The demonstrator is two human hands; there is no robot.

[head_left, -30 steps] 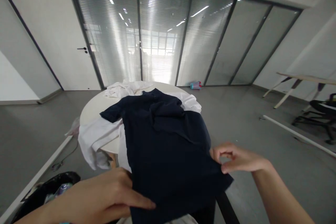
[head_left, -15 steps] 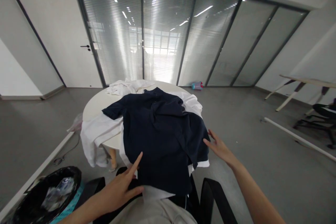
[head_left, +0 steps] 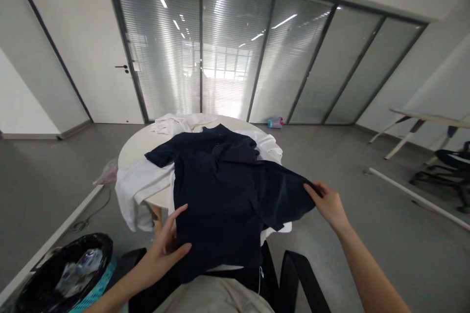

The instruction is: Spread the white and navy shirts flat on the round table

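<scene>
Pinched tight: right hand [head_left: 330, 206] has dark shirt [head_left: 220, 210] by an outstretched corner; left hand [head_left: 160, 249] spread-fingered at its left edge. Shirt drapes over table's [head_left: 135, 149] near rim. White clothes [head_left: 141, 186] on table; glass wall [head_left: 229, 19] beyond table.

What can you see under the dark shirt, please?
White cloth and the round table show past the edges of the dark shirt; what its middle covers is hidden.

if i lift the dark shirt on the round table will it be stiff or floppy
The dark shirt is probably floppy: it creases and droops past the near edge of the round table. It seems thin and likely light, since the right hand holds one edge in a fingertip pinch.
</scene>
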